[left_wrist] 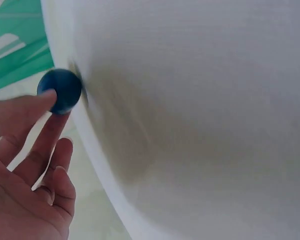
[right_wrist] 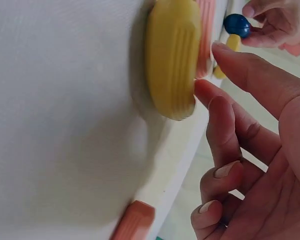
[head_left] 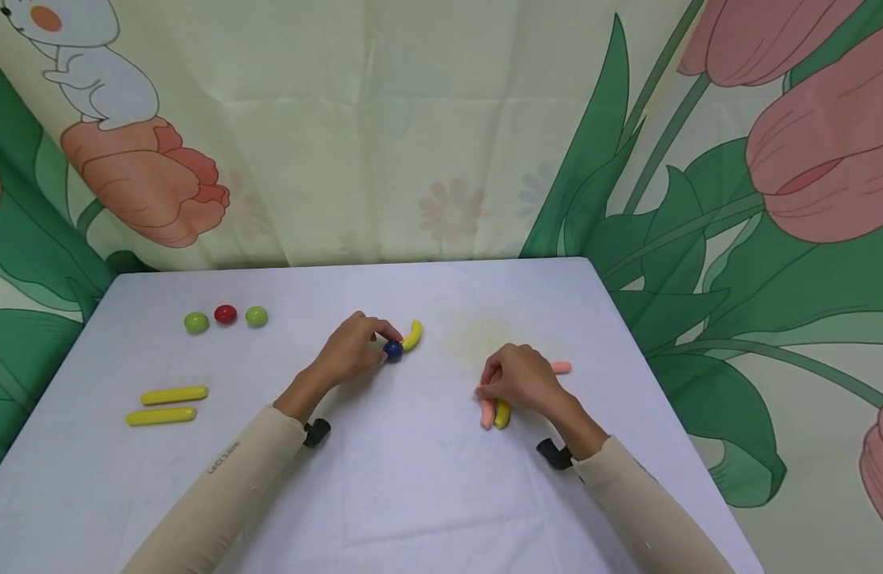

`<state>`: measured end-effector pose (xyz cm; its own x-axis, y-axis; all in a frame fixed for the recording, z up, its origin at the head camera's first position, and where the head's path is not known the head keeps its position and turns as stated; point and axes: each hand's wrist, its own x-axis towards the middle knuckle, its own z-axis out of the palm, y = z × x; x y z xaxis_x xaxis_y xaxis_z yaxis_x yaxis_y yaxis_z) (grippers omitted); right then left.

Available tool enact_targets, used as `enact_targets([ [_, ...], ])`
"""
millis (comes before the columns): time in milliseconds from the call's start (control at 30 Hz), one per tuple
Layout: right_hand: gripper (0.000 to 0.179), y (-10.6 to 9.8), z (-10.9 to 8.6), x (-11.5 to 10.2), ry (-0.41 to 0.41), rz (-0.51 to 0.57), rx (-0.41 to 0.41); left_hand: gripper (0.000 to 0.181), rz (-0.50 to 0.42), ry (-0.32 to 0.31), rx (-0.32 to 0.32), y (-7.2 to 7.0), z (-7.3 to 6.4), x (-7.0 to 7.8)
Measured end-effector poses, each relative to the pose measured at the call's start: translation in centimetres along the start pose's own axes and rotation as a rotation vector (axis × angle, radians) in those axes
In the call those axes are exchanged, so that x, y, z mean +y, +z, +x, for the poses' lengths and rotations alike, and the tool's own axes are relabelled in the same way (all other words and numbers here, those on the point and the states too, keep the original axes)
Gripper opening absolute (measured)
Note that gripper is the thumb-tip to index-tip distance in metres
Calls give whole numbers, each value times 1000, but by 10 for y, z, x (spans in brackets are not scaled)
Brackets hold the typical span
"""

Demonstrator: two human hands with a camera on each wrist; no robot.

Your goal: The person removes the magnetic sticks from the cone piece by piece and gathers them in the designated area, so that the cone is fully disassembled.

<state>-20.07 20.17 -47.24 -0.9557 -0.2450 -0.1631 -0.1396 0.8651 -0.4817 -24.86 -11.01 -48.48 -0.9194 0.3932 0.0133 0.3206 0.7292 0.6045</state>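
My left hand (head_left: 354, 347) pinches a shiny dark blue ball (left_wrist: 60, 91) between thumb and fingertips. Against that ball, in the head view, lies a small curved yellow piece (head_left: 412, 336). My right hand (head_left: 522, 378) is lowered over the table's right half, thumb and index finger at the far end of a curved pink piece (head_left: 487, 414). Beside the pink piece lies a ridged yellow piece (right_wrist: 174, 59), close to the index fingertip. A straight salmon-pink piece (head_left: 561, 367) pokes out behind the right hand; part of it is hidden.
Two green balls, one left (head_left: 195, 322) and one right (head_left: 257, 316), flank a red ball (head_left: 226, 314) at the back left. Nearer lie two yellow sticks (head_left: 174, 395), side by side. A white cloth covers the table (head_left: 412, 494); a printed curtain (head_left: 326, 143) hangs behind.
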Motion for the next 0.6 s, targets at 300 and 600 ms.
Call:
enact_targets([
  [300,27,-1,21,-23,-99,-18,55,30,15,-33,-13,3,7,-3],
  [600,29,15,55,-50,-201,5,53,21,6,-7,-51,0,9,-2],
])
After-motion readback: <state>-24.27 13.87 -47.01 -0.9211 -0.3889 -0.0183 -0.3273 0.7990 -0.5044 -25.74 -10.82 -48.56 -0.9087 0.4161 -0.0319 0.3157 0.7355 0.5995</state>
